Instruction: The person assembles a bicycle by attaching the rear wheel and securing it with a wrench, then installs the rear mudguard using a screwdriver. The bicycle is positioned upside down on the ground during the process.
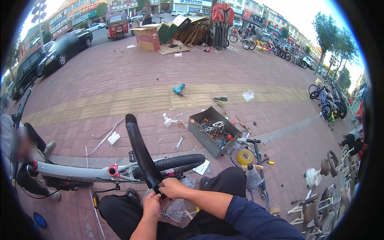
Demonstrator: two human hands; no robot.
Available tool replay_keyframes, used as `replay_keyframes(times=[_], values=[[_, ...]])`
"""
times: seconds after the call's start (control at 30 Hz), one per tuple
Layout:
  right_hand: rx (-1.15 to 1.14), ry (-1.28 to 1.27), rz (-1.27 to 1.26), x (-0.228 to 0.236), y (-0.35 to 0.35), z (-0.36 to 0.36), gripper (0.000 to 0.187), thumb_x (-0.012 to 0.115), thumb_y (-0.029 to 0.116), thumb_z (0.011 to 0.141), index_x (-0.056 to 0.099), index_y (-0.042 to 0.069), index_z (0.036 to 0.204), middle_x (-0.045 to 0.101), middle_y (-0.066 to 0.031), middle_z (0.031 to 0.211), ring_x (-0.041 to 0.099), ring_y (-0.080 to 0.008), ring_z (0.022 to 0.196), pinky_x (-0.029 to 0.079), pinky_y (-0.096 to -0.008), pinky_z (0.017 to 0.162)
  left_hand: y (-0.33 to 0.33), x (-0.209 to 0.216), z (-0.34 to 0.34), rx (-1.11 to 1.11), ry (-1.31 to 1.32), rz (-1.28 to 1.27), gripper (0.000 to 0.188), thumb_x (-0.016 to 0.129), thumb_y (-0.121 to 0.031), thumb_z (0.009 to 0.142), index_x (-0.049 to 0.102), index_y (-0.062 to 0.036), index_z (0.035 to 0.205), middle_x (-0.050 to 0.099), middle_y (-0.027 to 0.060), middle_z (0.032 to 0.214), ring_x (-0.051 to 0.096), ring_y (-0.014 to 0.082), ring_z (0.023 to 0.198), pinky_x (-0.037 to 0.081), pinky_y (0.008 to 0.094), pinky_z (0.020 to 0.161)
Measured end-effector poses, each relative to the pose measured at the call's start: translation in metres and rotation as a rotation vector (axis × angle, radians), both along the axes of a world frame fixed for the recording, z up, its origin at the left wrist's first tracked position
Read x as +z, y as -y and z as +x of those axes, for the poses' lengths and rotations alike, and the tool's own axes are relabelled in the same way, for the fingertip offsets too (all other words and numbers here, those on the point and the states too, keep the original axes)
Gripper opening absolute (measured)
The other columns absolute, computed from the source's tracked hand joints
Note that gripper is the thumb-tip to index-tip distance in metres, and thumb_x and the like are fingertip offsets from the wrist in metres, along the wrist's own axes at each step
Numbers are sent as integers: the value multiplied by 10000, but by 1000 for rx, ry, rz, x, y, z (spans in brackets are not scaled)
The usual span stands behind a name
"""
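A long curved black mudguard [140, 146] stands upright between my knees, its tip up. My right hand [174, 188] is closed round its lower end. Just below and left of it, my left hand [152, 206] pinches the same end; its fingertips are partly hidden. Beyond my hands lies a bicycle with a pale grey frame [80, 171], a red seat clamp [114, 171] and a knobby black rear tyre [186, 161]. Crumpled clear plastic [176, 210] sits on the ground under my hands.
An open metal toolbox [220, 151] full of small parts stands ahead. Near it lie a teal drill [179, 90], green-handled pliers [220, 99], a yellow tape roll [245, 156] and a floor pump [261, 170]. Another person's leg [36, 138] is at left. Bicycles [328, 100] line the right.
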State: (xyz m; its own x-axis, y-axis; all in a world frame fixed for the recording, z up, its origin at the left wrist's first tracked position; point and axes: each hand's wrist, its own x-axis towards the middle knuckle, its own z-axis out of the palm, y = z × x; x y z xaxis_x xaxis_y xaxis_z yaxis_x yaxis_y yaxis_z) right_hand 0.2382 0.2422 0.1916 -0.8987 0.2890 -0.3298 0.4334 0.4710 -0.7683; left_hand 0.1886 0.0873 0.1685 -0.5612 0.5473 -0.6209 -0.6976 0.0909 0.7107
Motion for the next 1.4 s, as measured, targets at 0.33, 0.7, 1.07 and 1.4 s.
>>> replay_keyframes(times=[0.33,0.7,1.07,1.4], values=[[-249,-227,-1106,43,-37,8,248,591,117,938,629,-1,1153,690,-100,910,634,-146,679,537,-304,523,2,1,-7,157,-153,86,352,461,-32,925,627,-55,1235,662,68,960,672,188,779,587,316,682],[-256,-444,-460,48,-28,5,277,664,228,973,687,-35,1056,662,-12,836,551,-76,727,452,-278,635,4,35,-7,-39,-35,192,361,468,0,956,609,-1,1288,681,96,1108,694,219,979,613,374,851],[-501,-544,84,57,-10,4,207,585,147,1021,685,-34,1032,697,-55,782,590,-90,717,490,-299,669,14,30,-6,49,117,509,317,600,-21,978,607,46,1288,710,145,1142,700,249,1036,556,416,980],[-458,-692,-283,51,-4,3,165,549,50,1030,665,-24,1122,709,-22,940,631,-87,825,505,-265,743,12,34,-7,195,-10,457,138,608,-15,939,612,-9,1077,704,101,1007,690,196,917,568,383,918]])
